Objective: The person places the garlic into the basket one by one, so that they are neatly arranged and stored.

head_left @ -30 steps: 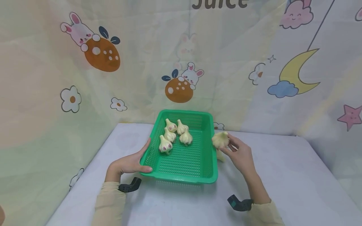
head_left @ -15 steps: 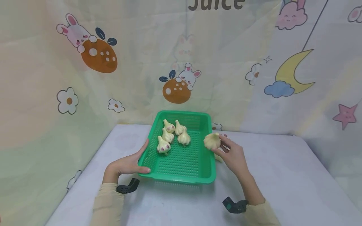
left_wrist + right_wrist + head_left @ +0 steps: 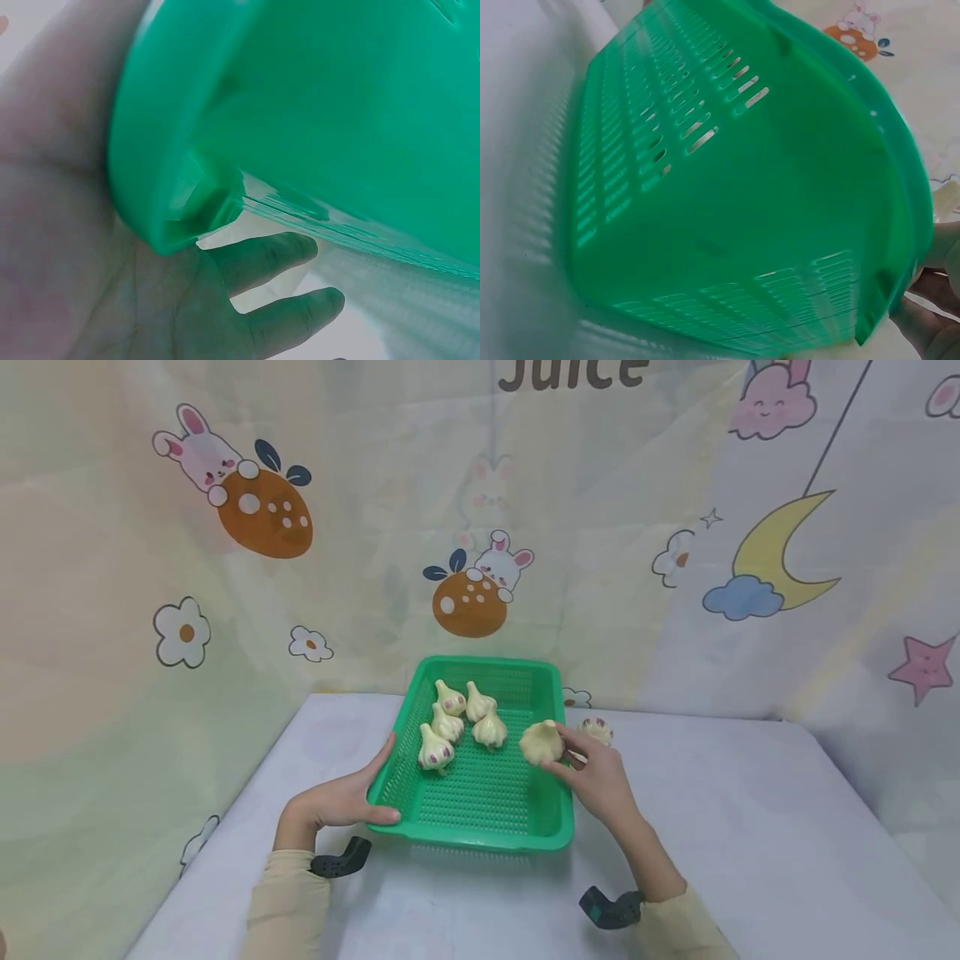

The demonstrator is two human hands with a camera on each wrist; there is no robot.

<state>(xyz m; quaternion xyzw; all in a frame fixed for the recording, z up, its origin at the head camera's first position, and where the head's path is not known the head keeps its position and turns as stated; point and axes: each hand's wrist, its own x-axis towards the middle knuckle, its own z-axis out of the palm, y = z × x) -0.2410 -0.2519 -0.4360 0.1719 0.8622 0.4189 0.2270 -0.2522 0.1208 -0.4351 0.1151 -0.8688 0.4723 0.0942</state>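
Observation:
A green plastic basket (image 3: 480, 810) holds several garlic bulbs (image 3: 490, 729), grouped towards its back left. My left hand (image 3: 341, 799) grips the basket's near left corner, thumb over the rim; in the left wrist view, two fingers (image 3: 262, 259) extend beneath it. Between thumb and fingers, my right hand (image 3: 596, 777) pinches another garlic bulb (image 3: 542, 742) above the basket's right side. In the right wrist view the basket wall (image 3: 795, 187) fills most of the picture, with only a bit of that hand (image 3: 930, 315) showing at the edge.
One more garlic bulb (image 3: 597, 729) lies on the white table (image 3: 720, 827), right of the basket and partly behind my right hand. A printed curtain (image 3: 375, 527) hangs behind the table.
My right hand has carried the pinched garlic bulb leftward, from the right rim to over the basket's inside. The bulb behind it has come into view. My left hand stays on the basket.

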